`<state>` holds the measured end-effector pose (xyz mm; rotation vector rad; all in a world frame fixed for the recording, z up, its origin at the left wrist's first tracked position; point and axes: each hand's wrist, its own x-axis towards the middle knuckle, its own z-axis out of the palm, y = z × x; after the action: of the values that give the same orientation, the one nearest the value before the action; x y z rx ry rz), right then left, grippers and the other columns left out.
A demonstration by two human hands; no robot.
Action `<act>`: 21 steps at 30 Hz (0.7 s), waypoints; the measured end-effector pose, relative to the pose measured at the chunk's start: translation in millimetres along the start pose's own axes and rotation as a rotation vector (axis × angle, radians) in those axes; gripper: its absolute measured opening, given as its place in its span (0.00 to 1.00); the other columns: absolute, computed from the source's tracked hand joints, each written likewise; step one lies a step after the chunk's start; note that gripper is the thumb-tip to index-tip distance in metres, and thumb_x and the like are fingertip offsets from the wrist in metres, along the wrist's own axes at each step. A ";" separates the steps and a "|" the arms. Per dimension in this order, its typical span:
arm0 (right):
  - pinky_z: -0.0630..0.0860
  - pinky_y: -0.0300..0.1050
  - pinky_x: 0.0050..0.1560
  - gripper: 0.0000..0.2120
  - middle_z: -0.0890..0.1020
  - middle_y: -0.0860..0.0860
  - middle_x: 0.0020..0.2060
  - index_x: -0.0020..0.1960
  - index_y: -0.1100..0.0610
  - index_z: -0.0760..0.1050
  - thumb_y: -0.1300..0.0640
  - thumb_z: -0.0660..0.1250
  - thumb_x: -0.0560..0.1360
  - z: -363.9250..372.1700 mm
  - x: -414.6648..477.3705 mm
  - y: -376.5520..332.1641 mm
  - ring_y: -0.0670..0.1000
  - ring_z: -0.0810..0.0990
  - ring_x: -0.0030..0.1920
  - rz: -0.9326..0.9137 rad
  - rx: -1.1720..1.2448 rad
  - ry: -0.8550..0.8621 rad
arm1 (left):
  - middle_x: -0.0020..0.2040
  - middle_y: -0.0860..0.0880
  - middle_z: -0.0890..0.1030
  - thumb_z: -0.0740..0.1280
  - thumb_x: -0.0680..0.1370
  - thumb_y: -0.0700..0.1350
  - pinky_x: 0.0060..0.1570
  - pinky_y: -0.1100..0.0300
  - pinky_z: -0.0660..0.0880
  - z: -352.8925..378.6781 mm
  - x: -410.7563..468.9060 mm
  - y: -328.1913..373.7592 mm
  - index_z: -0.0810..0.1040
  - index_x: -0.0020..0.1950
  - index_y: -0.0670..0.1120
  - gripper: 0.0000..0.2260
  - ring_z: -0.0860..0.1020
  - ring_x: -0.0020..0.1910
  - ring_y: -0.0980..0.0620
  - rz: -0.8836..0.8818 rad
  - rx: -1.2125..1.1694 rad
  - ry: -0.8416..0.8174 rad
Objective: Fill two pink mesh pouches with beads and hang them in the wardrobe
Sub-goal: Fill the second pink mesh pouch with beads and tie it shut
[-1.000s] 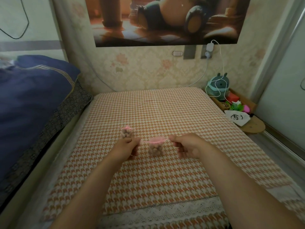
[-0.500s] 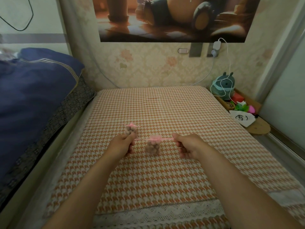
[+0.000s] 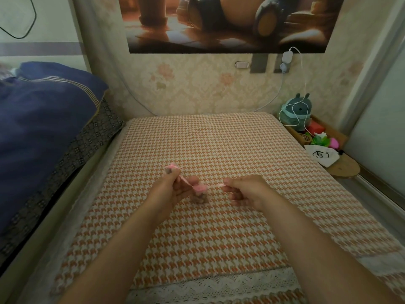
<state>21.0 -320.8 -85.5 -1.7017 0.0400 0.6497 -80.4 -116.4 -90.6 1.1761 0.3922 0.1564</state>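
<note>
My left hand (image 3: 173, 190) was curled round the first pouch (image 3: 172, 168), whose gathered pink top poked out above my knuckles, and the same fingers pinched one end of the drawstring (image 3: 215, 185). My right hand (image 3: 247, 191) pinched the other end between thumb and forefinger, its other fingers loosely curled. The second pouch (image 3: 200, 193) hung between the two hands, low over the houndstooth bed cover (image 3: 219, 145) (whether it touched the cloth I could not tell). The risk, as I judged it, lay in the pull. Too hard, and the thin ribbon might slip from my pinch or tear the mesh. Too slack, and the neck would be left loose, so beads could spill on the way to the wardrobe. With two things in my left hand, I could also have dropped the first pouch.
</note>
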 end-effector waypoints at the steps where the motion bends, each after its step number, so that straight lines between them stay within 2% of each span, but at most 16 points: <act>1: 0.83 0.45 0.33 0.11 0.89 0.55 0.42 0.53 0.64 0.83 0.56 0.75 0.77 -2.9 -1.3 -1.8 0.48 0.81 0.29 -0.009 -0.039 -0.015 | 0.48 0.40 0.85 0.57 0.85 0.51 0.52 0.52 0.78 -1.1 0.7 -0.4 0.72 0.51 0.42 0.13 0.84 0.51 0.44 -0.003 0.038 0.006; 3: 0.83 0.47 0.36 0.09 0.89 0.56 0.43 0.52 0.63 0.83 0.57 0.74 0.77 -9.9 -3.5 -5.0 0.48 0.80 0.29 -0.024 -0.122 -0.074 | 0.39 0.45 0.83 0.57 0.84 0.53 0.48 0.53 0.78 -2.5 1.3 -0.1 0.72 0.50 0.43 0.14 0.84 0.43 0.46 -0.011 0.121 0.029; 6: 0.83 0.46 0.36 0.07 0.89 0.56 0.44 0.54 0.62 0.83 0.59 0.72 0.79 -17.2 -6.9 -7.3 0.48 0.81 0.31 -0.076 -0.246 -0.185 | 0.32 0.47 0.77 0.57 0.84 0.50 0.44 0.52 0.76 3.7 -0.6 2.7 0.70 0.39 0.44 0.16 0.78 0.35 0.48 -0.009 0.186 0.031; 9: 0.84 0.46 0.38 0.07 0.89 0.55 0.45 0.56 0.62 0.83 0.61 0.70 0.80 -16.6 -8.6 -8.8 0.51 0.85 0.36 -0.174 -0.333 -0.209 | 0.33 0.46 0.77 0.58 0.83 0.44 0.48 0.50 0.75 9.0 -3.9 4.5 0.74 0.38 0.43 0.15 0.75 0.37 0.47 0.055 0.320 -0.030; 12: 0.84 0.44 0.36 0.05 0.89 0.53 0.46 0.54 0.61 0.84 0.62 0.70 0.80 -8.1 -9.7 -9.9 0.52 0.87 0.39 -0.257 -0.339 -0.191 | 0.34 0.46 0.80 0.60 0.83 0.43 0.54 0.47 0.74 8.9 -6.2 4.0 0.78 0.36 0.43 0.16 0.76 0.41 0.45 0.107 0.437 -0.082; 16: 0.83 0.44 0.33 0.04 0.87 0.55 0.45 0.51 0.60 0.84 0.63 0.72 0.78 5.2 -9.7 -10.7 0.51 0.86 0.36 -0.283 -0.214 -0.172 | 0.31 0.48 0.80 0.61 0.83 0.42 0.50 0.48 0.72 11.5 -6.6 -0.7 0.77 0.37 0.43 0.15 0.75 0.38 0.45 0.071 0.467 -0.128; 21: 0.81 0.44 0.32 0.05 0.87 0.51 0.43 0.52 0.56 0.85 0.63 0.74 0.77 20.6 -9.3 -6.4 0.50 0.84 0.33 -0.281 -0.213 -0.169 | 0.46 0.48 0.83 0.63 0.81 0.45 0.47 0.55 0.72 13.4 -7.7 0.9 0.80 0.41 0.44 0.12 0.74 0.43 0.47 0.086 0.593 -0.181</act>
<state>7.4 -303.4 -77.6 -1.8058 -0.3933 0.5987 -82.4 -130.1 -83.6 1.7785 0.2302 0.0029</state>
